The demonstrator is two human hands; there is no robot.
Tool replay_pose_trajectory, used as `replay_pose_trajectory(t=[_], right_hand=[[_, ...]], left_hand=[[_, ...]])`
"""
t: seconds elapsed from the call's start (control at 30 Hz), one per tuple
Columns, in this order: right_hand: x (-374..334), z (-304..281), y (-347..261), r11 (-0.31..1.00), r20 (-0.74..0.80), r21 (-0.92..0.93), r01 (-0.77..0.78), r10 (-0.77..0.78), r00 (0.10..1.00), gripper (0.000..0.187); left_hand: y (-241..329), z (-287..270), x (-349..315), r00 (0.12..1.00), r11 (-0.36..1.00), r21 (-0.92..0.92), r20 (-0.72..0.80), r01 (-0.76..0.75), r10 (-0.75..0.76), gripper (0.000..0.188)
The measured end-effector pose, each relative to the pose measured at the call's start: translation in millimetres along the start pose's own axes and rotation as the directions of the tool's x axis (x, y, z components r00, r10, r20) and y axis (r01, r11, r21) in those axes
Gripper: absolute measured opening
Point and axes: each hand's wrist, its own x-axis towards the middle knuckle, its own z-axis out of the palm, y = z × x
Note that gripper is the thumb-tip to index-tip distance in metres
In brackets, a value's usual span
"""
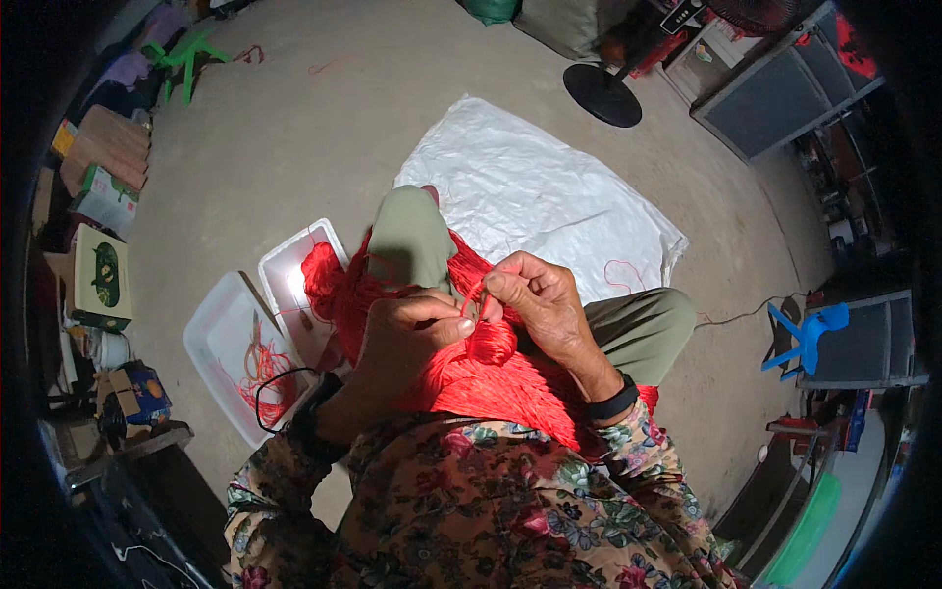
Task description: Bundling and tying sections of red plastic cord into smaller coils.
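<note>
Glossy red cord lies in a thick loose skein (pixel 496 393) across my lap and around my raised left knee. My left hand (pixel 412 329) is closed, thumb and fingers pinching a strand of the cord above the lap. Facing it, my right hand (pixel 540 299) pinches the same red cord between thumb and forefinger. Just below the fingertips sits a rounded red bundle of wound cord (pixel 493 344). Another red bundle (pixel 320 273) rests at the narrow white tray (pixel 334 234) to the left. The exact crossing of strands between the fingers is too small to make out.
A wider white tray (pixel 211 339) at my left holds scissors (pixel 257 339) and loose red strands. A white sheet (pixel 540 187) covers floor ahead. Beyond stand a fan base (pixel 601 95), a green stool (pixel 186 57) and, at right, a blue stool (pixel 810 339). Boxes line the left side.
</note>
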Motion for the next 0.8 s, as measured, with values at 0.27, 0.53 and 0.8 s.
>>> replay_pose_trajectory(t=[0.27, 0.53, 0.8], right_hand=[[7, -12, -42, 0.965, 0.264, -0.258, 0.046, 0.025, 0.964, 0.014], [34, -5, -41, 0.883, 0.463, -0.257, 0.393, -0.244, 0.852, 0.020], [44, -6, -27, 0.816, 0.476, -0.419, 0.399, -0.177, 0.861, 0.019]], left_hand=[[20, -4, 2, 0.970, 0.975, 0.035, 0.098, 0.218, -0.221, 0.023], [9, 0, 3, 0.947, 0.936, -0.147, 0.103, 0.318, -0.306, 0.020], [-11, -2, 3, 0.982, 0.986, -0.132, 0.170, 0.106, -0.083, 0.027]])
